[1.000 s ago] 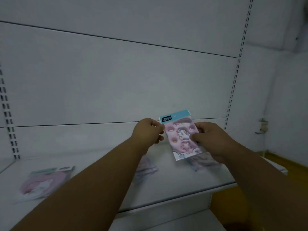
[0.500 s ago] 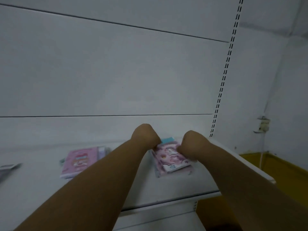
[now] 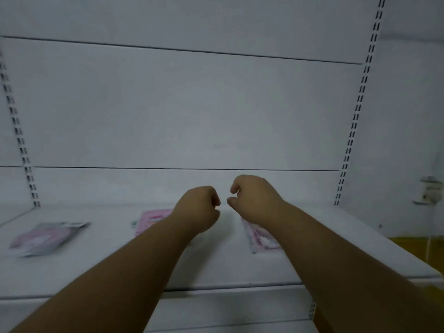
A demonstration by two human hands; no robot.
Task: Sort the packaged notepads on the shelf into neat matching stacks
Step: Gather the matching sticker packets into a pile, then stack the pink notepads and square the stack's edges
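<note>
Both my hands hover over the white shelf (image 3: 228, 267), close together and holding nothing. My left hand (image 3: 198, 207) and my right hand (image 3: 255, 197) have loosely curled fingers. A pink packaged notepad stack (image 3: 262, 241) lies flat on the shelf under my right wrist, partly hidden by the forearm. Another pink notepad pack (image 3: 152, 218) lies behind my left forearm, which covers its right part. A third, blurred pink and grey pack (image 3: 45, 236) lies at the far left of the shelf.
The white back panel (image 3: 192, 111) rises behind the shelf, with slotted uprights at the left (image 3: 19, 140) and right (image 3: 355, 116). A lower shelf (image 3: 228, 313) shows below the front edge. Yellow floor (image 3: 418, 251) lies to the right.
The pink pack that both hands held up was laid on the right stack and let go. Both hands have lifted off it, and the view has swung left.
</note>
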